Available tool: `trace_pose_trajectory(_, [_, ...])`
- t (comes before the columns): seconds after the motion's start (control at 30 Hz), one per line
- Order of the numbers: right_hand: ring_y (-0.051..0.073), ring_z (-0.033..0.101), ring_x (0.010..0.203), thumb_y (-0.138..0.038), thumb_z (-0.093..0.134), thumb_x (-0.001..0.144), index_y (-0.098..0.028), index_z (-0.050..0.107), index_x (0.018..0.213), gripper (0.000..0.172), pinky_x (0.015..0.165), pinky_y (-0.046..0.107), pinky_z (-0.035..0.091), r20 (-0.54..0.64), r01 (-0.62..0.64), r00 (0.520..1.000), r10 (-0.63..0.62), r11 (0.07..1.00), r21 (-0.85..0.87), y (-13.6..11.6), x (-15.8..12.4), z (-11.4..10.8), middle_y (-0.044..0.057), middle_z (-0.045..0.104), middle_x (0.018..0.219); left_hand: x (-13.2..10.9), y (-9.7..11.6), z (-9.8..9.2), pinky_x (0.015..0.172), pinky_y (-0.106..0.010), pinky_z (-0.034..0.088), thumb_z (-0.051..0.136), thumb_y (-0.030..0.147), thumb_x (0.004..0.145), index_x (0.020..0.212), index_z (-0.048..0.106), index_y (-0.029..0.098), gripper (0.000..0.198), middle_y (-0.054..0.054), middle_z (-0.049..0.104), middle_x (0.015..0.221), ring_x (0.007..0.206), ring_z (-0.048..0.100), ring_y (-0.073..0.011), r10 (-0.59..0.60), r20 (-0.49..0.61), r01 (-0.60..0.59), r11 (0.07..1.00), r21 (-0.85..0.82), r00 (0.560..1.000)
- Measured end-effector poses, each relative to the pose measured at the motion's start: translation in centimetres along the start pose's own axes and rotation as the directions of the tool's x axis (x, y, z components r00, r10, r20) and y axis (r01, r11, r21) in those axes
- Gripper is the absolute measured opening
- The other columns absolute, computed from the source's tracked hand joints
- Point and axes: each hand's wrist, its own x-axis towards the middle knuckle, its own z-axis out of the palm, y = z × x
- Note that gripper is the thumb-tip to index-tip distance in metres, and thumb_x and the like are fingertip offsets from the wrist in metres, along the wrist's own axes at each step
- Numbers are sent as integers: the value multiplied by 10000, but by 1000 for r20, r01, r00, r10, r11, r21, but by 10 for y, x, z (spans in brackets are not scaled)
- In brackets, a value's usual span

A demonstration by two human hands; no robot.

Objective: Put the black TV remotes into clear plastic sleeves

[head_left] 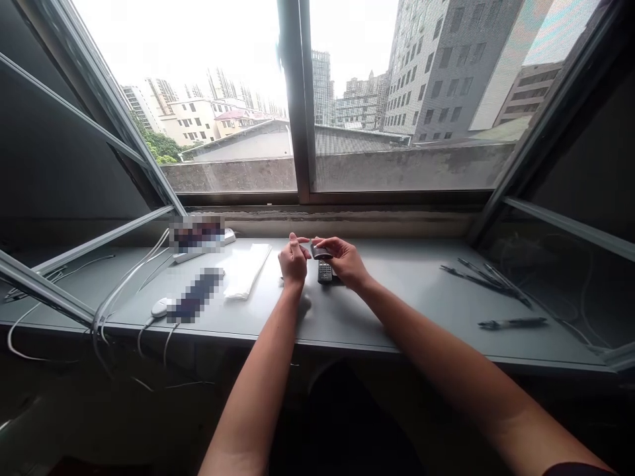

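Above the desk my right hand (pixel 347 259) is closed on a small dark curved piece (pixel 321 252), gripped between thumb and fingers. Its exact kind is too small to tell. Close beside it, to the left, my left hand (pixel 294 261) has its fingers curled in and its thumb raised. What those fingers hold, if anything, is hidden. Under the dark piece lies a black remote control (pixel 325 272) with rows of small buttons, partly covered by my right hand. A little dark object shows at the remote's right, mostly behind my hand.
White folded tissues (pixel 248 271) lie left of my hands. Farther left are a white power strip (pixel 228 237), a round white charger (pixel 161 307), cables and two blurred-out items. Several pens (pixel 489 277) lie at the right. The desk's front edge (pixel 347 346) is near me; a window stands behind.
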Motion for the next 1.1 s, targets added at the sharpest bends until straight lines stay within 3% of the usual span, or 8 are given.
trace_pose_trajectory(0.17, [227,719,1064,-410,914,794,-242,772,1128,399,999,375,574,-97,-44,995,38,997,-62,4,1,-1,55,791,1084,0,-1,1,623,-326,487,236,713,1076,931,789,210,761,-34,644,576,593,657,-204,-23,1,23,1000,0,1000])
trace_pose_trajectory(0.3, [189,726,824,-467,810,889,-237,739,1121,334,700,295,601,-157,-170,973,167,985,-8,0,1,0,37,775,996,-2,-1,1,620,-322,486,228,717,1075,919,781,216,763,-32,645,579,594,659,-202,-16,15,16,1000,14,1000])
trace_pose_trajectory(0.5, [171,644,557,-525,720,958,-241,631,1072,318,421,273,487,-43,-321,939,340,917,236,-6,0,2,61,779,919,-3,0,1,619,-331,482,251,717,1074,905,778,224,742,-23,634,574,575,650,-201,-1,13,1,1000,7,1000])
trace_pose_trajectory(0.67, [178,602,543,-461,491,1057,-185,675,1044,331,425,281,459,-2,-484,849,529,779,399,-8,3,-4,108,763,859,-2,-2,2,602,-328,470,244,704,1082,879,774,219,746,-14,612,549,532,614,-188,-15,5,15,998,-54,1000])
trace_pose_trajectory(0.73, [167,593,554,-404,458,1060,-171,695,1055,332,440,271,461,23,-499,836,548,743,447,-9,5,-7,100,752,859,-2,-2,2,601,-323,472,244,707,1081,891,776,216,748,-16,619,554,538,616,-186,-15,9,16,999,-49,1000])
trace_pose_trajectory(0.9, [130,550,573,-459,614,1030,-174,707,1053,300,459,234,469,95,-503,827,555,652,567,-12,8,-9,29,671,787,-3,1,0,609,-322,479,232,709,1079,919,781,215,756,-23,637,570,557,636,-190,-17,21,17,1000,-6,1000])
trace_pose_trajectory(1.0, [104,480,525,-382,721,1003,-182,693,1010,202,412,199,422,114,-506,820,561,617,603,-13,8,-7,-25,585,686,-3,1,1,616,-323,480,238,695,1085,918,782,214,745,-20,632,562,555,638,-188,-7,17,7,1000,-9,1000])
trace_pose_trajectory(1.1, [115,574,580,-312,732,1006,-190,668,977,141,486,206,531,82,-508,810,581,623,595,-14,7,-4,-1,651,751,-3,0,1,624,-324,484,230,689,1090,924,781,208,750,-17,628,562,554,635,-185,0,14,0,1000,-24,1000])
